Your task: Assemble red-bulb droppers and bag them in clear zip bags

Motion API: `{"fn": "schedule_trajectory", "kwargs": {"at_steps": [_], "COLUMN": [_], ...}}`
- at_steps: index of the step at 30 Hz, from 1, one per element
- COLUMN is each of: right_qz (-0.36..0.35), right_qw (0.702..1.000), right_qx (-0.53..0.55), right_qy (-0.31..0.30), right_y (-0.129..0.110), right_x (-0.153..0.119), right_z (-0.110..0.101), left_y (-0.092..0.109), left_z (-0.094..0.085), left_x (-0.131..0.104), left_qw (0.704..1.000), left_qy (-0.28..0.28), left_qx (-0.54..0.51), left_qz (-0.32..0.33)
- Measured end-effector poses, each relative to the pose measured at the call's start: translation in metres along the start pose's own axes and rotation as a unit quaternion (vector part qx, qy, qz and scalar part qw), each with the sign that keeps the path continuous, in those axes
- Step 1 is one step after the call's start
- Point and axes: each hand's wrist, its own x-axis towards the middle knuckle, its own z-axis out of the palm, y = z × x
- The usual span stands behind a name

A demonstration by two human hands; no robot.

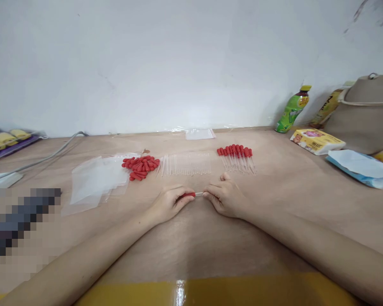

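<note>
My left hand (175, 202) is closed around a red rubber bulb (189, 194), whose open end points right. Out of that end runs a thin clear dropper tube (199, 194), and my right hand (223, 197) pinches its other end. Beyond my left hand lies a heap of loose red bulbs (141, 165). A row of clear tubes (185, 165) is spread side by side behind both hands. Past my right hand, several droppers with red bulbs fitted (236, 157) lie in a row, bulbs toward the wall.
Clear plastic bags (95, 180) lie at the left, near a grey cable (59, 149). A small white packet (200, 134) rests by the wall. At the right are a green bottle (292, 110), a tissue pack (319, 141), a blue-white packet (364, 168) and a grey-brown bag (360, 114).
</note>
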Motion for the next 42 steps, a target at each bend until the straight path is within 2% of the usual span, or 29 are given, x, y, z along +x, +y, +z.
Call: {"fn": "schedule_trajectory", "kwargs": {"at_steps": [11,15,18,20,23,26,28,31,35,42], "right_qz": [0.036,0.044,0.042,0.083,0.228,0.384,0.44,0.457,0.451,0.443], "right_qw": [0.997,0.995,0.991,0.985,0.965,0.917,0.887,0.874,0.873,0.878], "right_qx": [0.034,0.03,0.018,0.018,0.002,-0.079,-0.12,-0.149,-0.173,-0.168], "right_qy": [-0.065,-0.087,-0.129,-0.15,-0.131,-0.076,-0.07,-0.068,-0.066,-0.069], "right_y": [-0.001,-0.006,-0.005,0.002,0.026,0.057,0.074,0.09,0.095,0.08], "right_x": [0.004,0.008,0.012,0.016,0.027,0.041,0.048,0.051,0.045,0.047], "right_z": [-0.001,-0.013,-0.028,-0.038,-0.048,-0.048,-0.042,-0.025,-0.01,-0.017], "left_y": [-0.002,-0.003,-0.006,-0.008,-0.009,-0.009,-0.009,-0.009,-0.009,-0.009], "left_z": [0.001,0.0,-0.003,-0.004,-0.006,-0.006,-0.006,-0.005,-0.006,-0.005], "left_x": [0.002,0.002,0.001,0.001,0.002,0.002,0.002,0.002,0.002,0.003], "left_qw": [0.998,0.999,0.998,0.998,0.997,0.997,0.997,0.998,0.998,0.998], "left_qy": [-0.006,0.007,0.029,0.036,0.028,0.021,0.018,0.014,0.011,0.01], "left_qx": [0.035,0.044,0.052,0.055,0.061,0.066,0.067,0.061,0.058,0.058], "left_qz": [0.043,0.024,-0.002,-0.018,-0.027,-0.029,-0.031,-0.03,-0.029,-0.021]}}
